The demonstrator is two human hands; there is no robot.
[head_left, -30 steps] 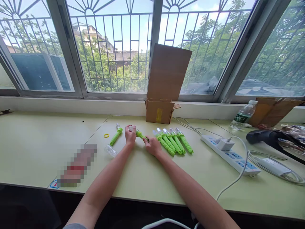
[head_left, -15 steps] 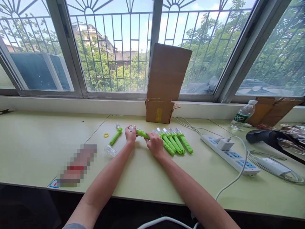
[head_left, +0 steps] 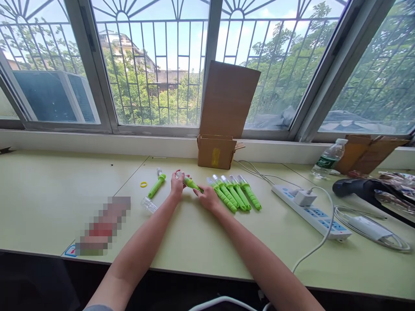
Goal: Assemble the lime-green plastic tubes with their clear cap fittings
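Observation:
Both my hands hold one green stick toy with a clear cap (head_left: 190, 183) just above the pale green table (head_left: 201, 233). My left hand (head_left: 177, 185) pinches its clear capped end. My right hand (head_left: 207, 198) grips its green handle end. To the right of my right hand lies a row of several matching green sticks (head_left: 235, 193), side by side. Another green stick (head_left: 156, 184) lies alone to the left, with a loose clear cap (head_left: 148, 204) below it and a small yellow ring (head_left: 143, 184) beside it.
An open cardboard box (head_left: 216, 150) stands at the window sill behind the sticks. A white power strip (head_left: 313, 212) with a plugged charger and cables lies to the right. A water bottle (head_left: 328, 158), a black device (head_left: 363, 188) and cardboard sit at far right.
The stick in my hands has shifted slightly; my right hand drew back a little from the row of sticks toward the left. The other things lie as before.

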